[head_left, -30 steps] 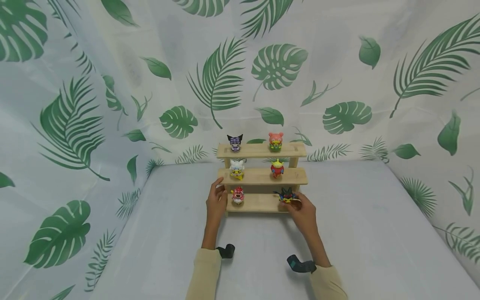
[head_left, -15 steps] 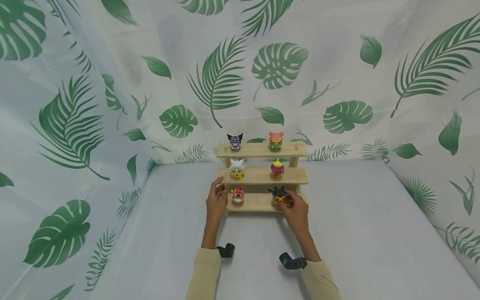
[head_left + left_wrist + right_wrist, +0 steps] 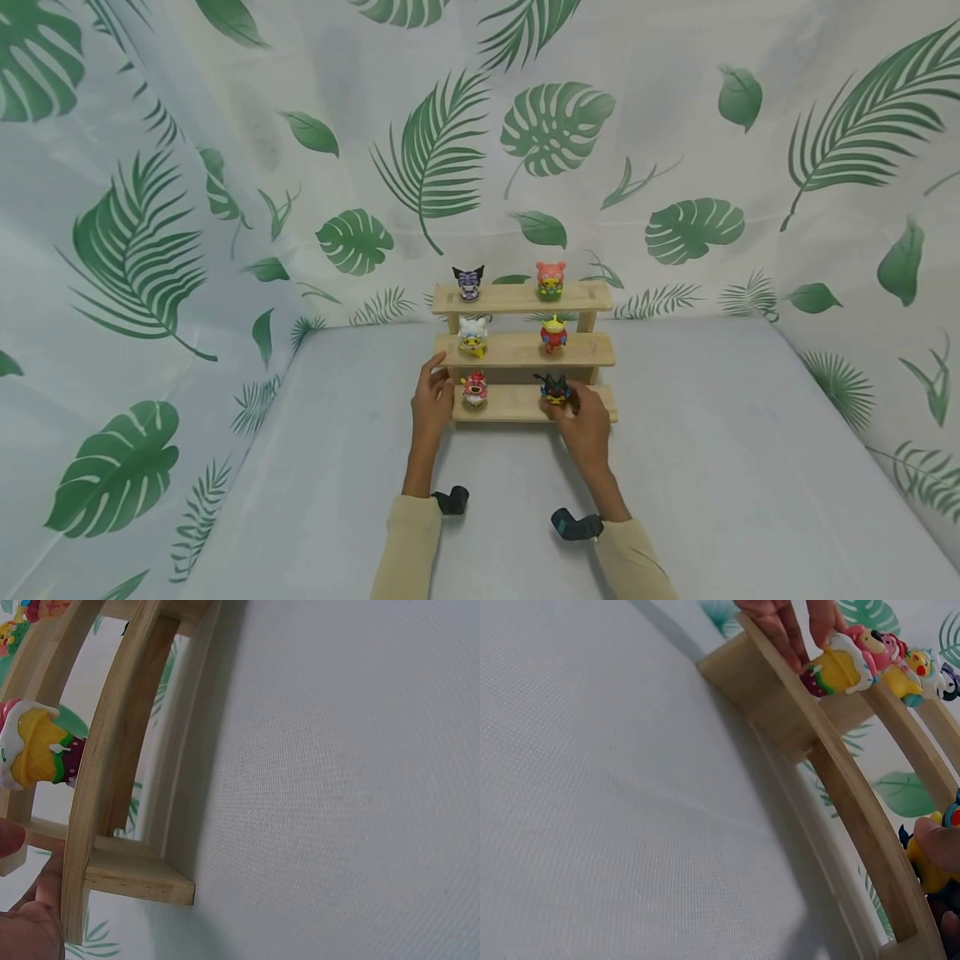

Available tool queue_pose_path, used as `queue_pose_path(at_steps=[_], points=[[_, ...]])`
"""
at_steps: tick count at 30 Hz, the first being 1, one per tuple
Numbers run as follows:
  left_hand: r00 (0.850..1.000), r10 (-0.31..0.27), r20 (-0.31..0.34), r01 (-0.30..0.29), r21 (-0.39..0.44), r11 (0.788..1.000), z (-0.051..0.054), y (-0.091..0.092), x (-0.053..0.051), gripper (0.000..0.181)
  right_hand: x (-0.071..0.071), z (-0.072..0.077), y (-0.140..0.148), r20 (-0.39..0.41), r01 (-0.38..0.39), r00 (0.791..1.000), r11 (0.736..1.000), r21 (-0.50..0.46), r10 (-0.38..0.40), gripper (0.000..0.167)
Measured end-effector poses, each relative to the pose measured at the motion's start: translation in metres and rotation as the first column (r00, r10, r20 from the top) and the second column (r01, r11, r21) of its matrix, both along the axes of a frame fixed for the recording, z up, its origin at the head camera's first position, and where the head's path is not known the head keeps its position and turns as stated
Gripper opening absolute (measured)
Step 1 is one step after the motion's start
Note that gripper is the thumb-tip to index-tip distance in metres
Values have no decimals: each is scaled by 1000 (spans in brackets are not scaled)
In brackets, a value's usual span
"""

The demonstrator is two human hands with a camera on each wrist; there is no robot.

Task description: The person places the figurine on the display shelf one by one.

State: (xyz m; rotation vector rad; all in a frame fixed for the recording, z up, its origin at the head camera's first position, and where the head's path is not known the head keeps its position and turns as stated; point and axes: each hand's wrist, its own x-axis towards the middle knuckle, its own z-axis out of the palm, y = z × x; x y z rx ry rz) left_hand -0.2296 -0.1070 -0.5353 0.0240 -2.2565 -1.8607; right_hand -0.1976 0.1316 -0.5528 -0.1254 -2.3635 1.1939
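Note:
My right hand (image 3: 587,423) pinches a dark-eared yellow figurine (image 3: 555,390) at the right part of the bottom step of a wooden three-tier display shelf (image 3: 517,407). In the right wrist view the thumb presses the side of its yellow body; whether its base touches the board is hidden. At the shelf's left end my left hand (image 3: 432,404) rests its loosely extended fingers against the wood, seen also in the left wrist view as fingers (image 3: 49,889) by the board's end. Beside them stands a pink-and-white figurine (image 3: 474,389) with a yellow cone-like back.
A white figurine (image 3: 473,337) and a red one with a yellow head (image 3: 553,334) stand on the middle step. The top step bears a purple figurine (image 3: 468,283) and a pink one (image 3: 551,281). A leaf-print sheet (image 3: 555,125) hangs behind the white table (image 3: 337,467).
My right hand has moved left along the bottom step with the dark-eared figurine, which has turned somewhat. The left hand has stayed at the shelf's left end.

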Motion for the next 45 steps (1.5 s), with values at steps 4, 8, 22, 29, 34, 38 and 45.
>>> queue_pose_path(at_steps=[4,8,22,29,34,38,45], points=[[1000,4,3,-4,-6,1000,1,0,0,47,0,0,-1,-13,10,1000,1000,16,-10,45],[1000,11,10,-11,-17,1000,2,0,-1,47,0,0,-2,-24,18,1000,999,31,-17,45],[1000,14,7,-14,-19,1000,3,0,1,47,3,-1,-2,-60,4,998,998,55,0,45],[1000,14,6,-14,-15,1000,1,1,1,47,4,0,-1,-79,1,997,998,63,4,45],[1000,15,6,-15,-16,1000,1,1,1,47,6,2,-1,-84,4,996,998,64,2,44],[1000,20,17,-20,-18,1000,0,1,0,47,6,3,0,-89,6,996,998,56,-1,44],[1000,17,21,-17,-17,1000,0,1,1,47,6,2,-1,-84,9,996,998,59,-4,44]])
